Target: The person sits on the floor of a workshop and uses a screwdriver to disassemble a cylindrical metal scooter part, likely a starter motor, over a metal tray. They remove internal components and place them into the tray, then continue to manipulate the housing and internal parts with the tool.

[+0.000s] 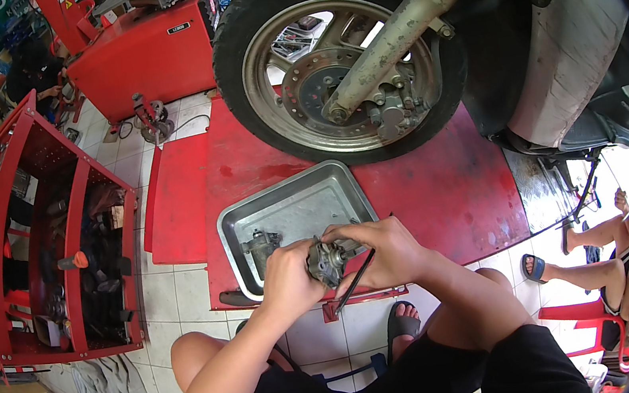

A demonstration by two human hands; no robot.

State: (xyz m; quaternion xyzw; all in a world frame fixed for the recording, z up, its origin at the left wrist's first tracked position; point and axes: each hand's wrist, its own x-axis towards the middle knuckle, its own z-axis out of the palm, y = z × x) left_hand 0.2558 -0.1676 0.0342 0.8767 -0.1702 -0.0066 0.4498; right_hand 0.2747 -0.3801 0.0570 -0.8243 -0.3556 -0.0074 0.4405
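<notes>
Just over the near edge of a shallow metal tray (294,191), both my hands hold a small grey metal part that looks like a carburetor (327,262). My left hand (293,273) is closed round its left side. My right hand (391,252) grips it from the right, fingers hidden partly behind it. A thin black rod or hose (356,280) slants down from the right hand; whether it joins the part I cannot tell. Another grey metal piece (261,243) lies in the tray, left of centre.
The tray rests on a red lift platform (444,202), under a scooter's front wheel (341,72). To the left stands a red tool cart (63,240); behind it is a red machine (144,68). Another person's legs (574,268) are at right, near a red stool (576,312).
</notes>
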